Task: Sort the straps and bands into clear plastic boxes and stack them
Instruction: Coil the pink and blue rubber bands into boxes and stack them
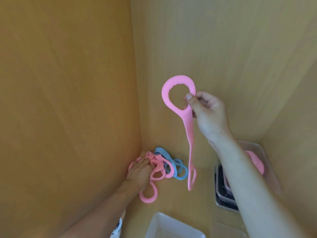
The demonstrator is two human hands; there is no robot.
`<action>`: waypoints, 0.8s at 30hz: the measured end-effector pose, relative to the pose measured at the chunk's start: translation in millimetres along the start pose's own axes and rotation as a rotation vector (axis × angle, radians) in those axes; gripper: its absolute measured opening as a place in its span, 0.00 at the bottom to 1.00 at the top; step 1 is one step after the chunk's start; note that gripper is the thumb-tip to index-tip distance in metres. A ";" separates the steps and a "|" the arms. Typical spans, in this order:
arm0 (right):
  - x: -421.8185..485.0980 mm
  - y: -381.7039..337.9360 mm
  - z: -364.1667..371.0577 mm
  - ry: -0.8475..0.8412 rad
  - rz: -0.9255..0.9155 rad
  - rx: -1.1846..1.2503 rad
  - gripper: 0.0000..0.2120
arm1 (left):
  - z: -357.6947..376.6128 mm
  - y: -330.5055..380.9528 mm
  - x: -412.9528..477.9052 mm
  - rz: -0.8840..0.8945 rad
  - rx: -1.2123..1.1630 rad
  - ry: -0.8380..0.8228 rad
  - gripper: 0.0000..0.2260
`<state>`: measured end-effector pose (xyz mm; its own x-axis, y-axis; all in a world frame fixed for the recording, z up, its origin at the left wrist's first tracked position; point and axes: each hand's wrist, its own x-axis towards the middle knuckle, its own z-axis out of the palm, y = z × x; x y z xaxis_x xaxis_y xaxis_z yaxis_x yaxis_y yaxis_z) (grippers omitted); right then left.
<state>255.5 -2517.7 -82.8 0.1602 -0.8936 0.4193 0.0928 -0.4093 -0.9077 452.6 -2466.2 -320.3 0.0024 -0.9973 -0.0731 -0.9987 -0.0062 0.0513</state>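
My right hand (206, 109) is raised above the wooden surface and pinches a long pink strap (189, 134) just below its big top loop; the strap hangs down with a smaller loop at its lower end. My left hand (139, 170) rests on a tangled pile of pink straps (157, 167) and blue straps (179, 172) in the corner; whether its fingers grip anything is not visible. A clear plastic box (259, 148) at the right, partly behind my right forearm, holds pink straps and sits on stacked boxes.
An empty clear box (159, 225) stands at the bottom centre, near me. A flat clear lid (228, 229) lies to its right. A wooden wall rises on the left and another on the far right. One pink loop (148, 197) lies apart, under my left wrist.
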 end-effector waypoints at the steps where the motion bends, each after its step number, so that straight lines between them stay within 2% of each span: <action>1: 1.3 1.7 -1.3 -0.007 0.000 0.005 0.07 | -6.0 -1.1 2.7 0.009 -0.045 0.024 0.14; 4: 4.4 9.4 -2.5 -0.039 0.005 0.017 0.06 | -36.7 -4.8 9.0 -0.057 -0.407 0.098 0.10; 7: 5.9 21.3 -4.3 -0.057 0.071 0.071 0.08 | -77.4 -7.2 16.4 -0.155 -0.633 0.164 0.09; 10: 4.2 35.7 -6.3 -0.065 0.152 0.082 0.12 | -114.1 -7.7 20.0 -0.153 -0.746 0.246 0.09; 14: -0.5 55.2 0.3 -0.063 0.269 0.007 0.07 | -156.1 -0.1 15.3 -0.099 -0.941 0.351 0.08; 16: -3.0 61.9 5.7 -0.052 0.272 -0.015 0.05 | -173.3 6.8 11.4 -0.061 -1.075 0.402 0.09; 19: -5.7 62.2 10.7 -0.058 0.231 -0.014 0.05 | -194.3 15.3 8.3 -0.007 -1.273 0.389 0.10; 24: -2.8 48.8 2.6 -0.060 0.357 0.282 0.15 | -214.3 19.9 5.6 -0.021 -1.386 0.384 0.11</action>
<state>262.1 -2534.7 -128.3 0.2871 -0.9538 0.0888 0.2838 -0.0038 -0.9589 443.9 -2487.5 -106.2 0.2526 -0.9524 0.1704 -0.1448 0.1370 0.9799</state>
